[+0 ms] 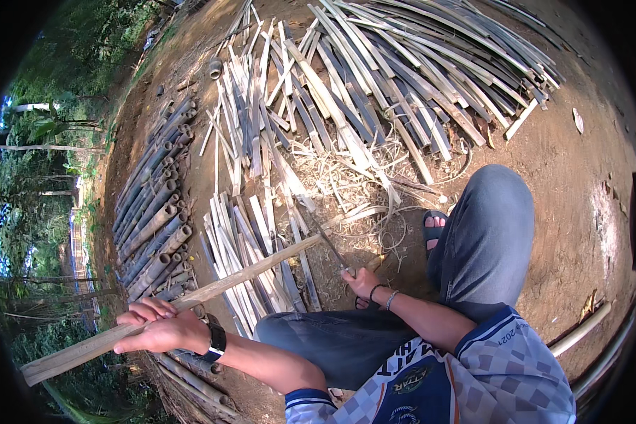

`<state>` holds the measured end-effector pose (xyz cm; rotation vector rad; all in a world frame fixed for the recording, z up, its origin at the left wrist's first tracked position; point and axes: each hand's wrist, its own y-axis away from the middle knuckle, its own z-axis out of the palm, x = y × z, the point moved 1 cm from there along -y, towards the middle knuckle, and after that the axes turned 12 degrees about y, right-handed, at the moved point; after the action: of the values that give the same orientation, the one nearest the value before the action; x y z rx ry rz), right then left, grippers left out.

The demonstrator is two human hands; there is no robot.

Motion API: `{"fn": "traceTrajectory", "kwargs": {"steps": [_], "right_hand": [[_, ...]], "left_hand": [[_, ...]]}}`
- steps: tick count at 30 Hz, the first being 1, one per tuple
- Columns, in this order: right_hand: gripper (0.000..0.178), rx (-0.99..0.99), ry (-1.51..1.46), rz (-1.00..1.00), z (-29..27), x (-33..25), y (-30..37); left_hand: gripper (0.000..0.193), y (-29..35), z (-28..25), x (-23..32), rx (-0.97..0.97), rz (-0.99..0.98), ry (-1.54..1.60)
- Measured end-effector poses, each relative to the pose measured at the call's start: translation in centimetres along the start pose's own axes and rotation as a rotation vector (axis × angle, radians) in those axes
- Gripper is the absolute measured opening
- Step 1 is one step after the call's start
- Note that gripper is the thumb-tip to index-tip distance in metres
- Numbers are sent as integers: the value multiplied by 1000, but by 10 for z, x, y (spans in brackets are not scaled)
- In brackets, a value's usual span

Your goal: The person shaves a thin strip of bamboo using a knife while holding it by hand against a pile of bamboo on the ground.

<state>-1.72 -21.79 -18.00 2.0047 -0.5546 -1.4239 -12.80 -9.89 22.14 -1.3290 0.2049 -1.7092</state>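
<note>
A long split bamboo strip [251, 272] slants across the view from the lower left to the middle. My left hand [161, 328] holds it towards its lower-left end, fingers over the top and thumb stretched along the near side. My right hand [364, 284] is closed around the handle of a long knife [328, 245]. The dark blade points up and left and meets the strip's far end; whether it has cut in, I cannot tell. Thin curled bamboo shavings [339, 185] lie on the ground just beyond that end.
A big pile of split bamboo slats [410, 78] spreads over the ground ahead. Paler slats [242, 258] lie beneath the strip. Stacked round bamboo poles [152, 212] are at the left, and more poles [581, 329] lie at the right. My bent knee [491, 219] rises beside my right hand.
</note>
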Motion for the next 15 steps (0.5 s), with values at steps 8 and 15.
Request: {"fn": "traceTrajectory", "kwargs": {"steps": [8, 15], "right_hand": [[57, -83, -19, -677, -45, -130, 109], [59, -83, -150, -460, -26, -97, 87]], "left_hand": [[58, -3, -15, 3, -16, 0, 63], [59, 2, -10, 7, 4, 2, 89]]}}
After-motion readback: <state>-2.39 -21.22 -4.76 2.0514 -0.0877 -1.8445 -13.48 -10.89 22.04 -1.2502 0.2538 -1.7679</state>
